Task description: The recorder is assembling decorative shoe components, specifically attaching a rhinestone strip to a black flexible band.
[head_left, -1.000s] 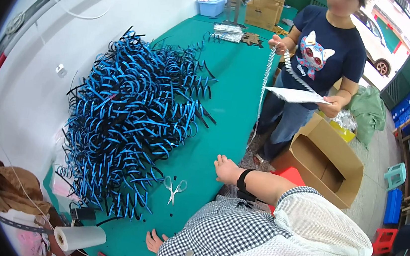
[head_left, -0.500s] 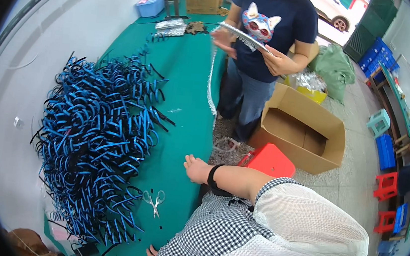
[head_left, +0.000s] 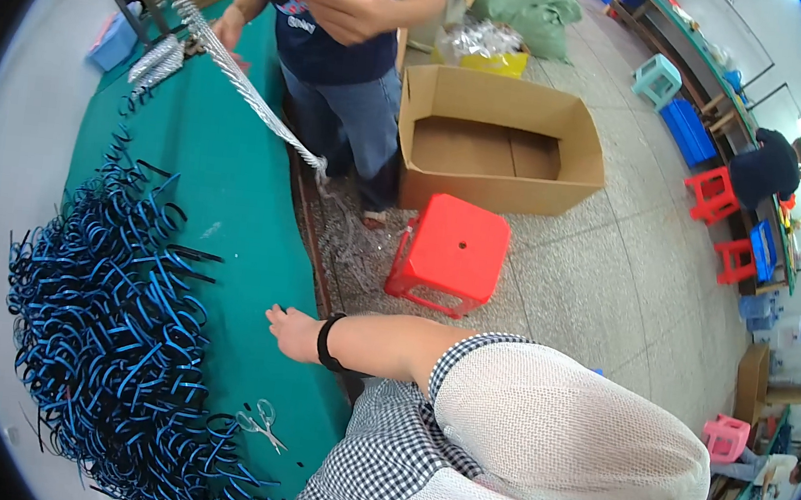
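Observation:
My right hand (head_left: 294,333), a black band on its wrist, rests at the edge of the green-covered table (head_left: 246,278). Its fingers are apart and hold nothing. My left hand is out of sight. Clear-handled scissors (head_left: 262,425) lie on the table between my body and a big heap of blue and black curled strips (head_left: 117,347). Across from me, a person in a dark T-shirt holds a long silvery braided strip (head_left: 229,66) in one hand (head_left: 352,13); its end hangs over the table edge. That person's other hand (head_left: 228,29) is beside the strip.
A red stool (head_left: 459,248) stands on the floor right of the table, with an open cardboard box (head_left: 495,187) behind it. Clear stringy scrap (head_left: 347,244) lies beneath the table edge. Farther right, people sit at work benches. A silvery bundle (head_left: 157,60) lies at the table's far end.
My view has turned right, so the table and heap sit farther left. My left hand has left the picture. The other person's silvery strip now stretches out more openly; my right hand stays on the table edge.

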The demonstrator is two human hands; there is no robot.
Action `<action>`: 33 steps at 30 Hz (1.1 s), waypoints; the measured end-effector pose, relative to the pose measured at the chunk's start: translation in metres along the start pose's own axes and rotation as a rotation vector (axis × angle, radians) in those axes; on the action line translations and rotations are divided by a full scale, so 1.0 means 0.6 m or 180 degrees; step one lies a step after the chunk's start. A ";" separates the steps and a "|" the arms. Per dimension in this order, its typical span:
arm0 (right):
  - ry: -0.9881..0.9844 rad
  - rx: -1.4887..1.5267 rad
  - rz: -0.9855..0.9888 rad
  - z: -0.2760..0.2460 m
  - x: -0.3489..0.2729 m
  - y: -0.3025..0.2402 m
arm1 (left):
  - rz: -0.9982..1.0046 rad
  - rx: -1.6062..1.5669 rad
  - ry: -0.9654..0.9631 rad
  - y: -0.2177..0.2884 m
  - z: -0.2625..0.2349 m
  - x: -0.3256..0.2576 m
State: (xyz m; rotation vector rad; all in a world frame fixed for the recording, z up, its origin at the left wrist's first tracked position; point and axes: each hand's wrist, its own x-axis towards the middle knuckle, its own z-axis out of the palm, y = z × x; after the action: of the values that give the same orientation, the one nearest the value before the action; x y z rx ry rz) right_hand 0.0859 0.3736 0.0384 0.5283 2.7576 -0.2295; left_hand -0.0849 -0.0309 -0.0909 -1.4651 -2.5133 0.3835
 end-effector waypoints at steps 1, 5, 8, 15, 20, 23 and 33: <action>-0.0110 -0.0018 -0.0030 -0.006 -0.001 0.002 | 0.0060 0.0015 -0.0037 -0.008 -0.002 -0.004; 0.0035 0.0020 0.0110 0.009 0.006 -0.001 | 0.0167 0.0069 -0.0159 -0.030 -0.013 -0.027; -0.0106 0.0135 0.0021 0.010 0.010 0.000 | 0.0170 0.0105 -0.0216 -0.044 -0.021 -0.039; -0.0168 -0.0124 -0.0026 -0.011 -0.004 0.004 | 0.0093 0.0216 -0.0382 -0.076 -0.049 -0.090; -0.0293 -0.0075 -0.0089 -0.024 -0.011 0.004 | 0.0015 0.0274 -0.0337 -0.091 -0.059 -0.085; -0.0220 0.0284 0.0048 -0.009 0.000 0.002 | -0.0073 0.0256 -0.0179 -0.085 -0.045 -0.039; 0.0166 -0.0059 0.0018 0.039 0.026 0.001 | -0.0352 0.0003 0.0130 -0.045 -0.003 0.016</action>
State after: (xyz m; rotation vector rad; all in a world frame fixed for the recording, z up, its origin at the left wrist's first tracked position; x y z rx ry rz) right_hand 0.0788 0.3742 0.0114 0.5444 2.8055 -0.1914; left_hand -0.1111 -0.0351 -0.0803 -1.3126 -2.5472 0.3327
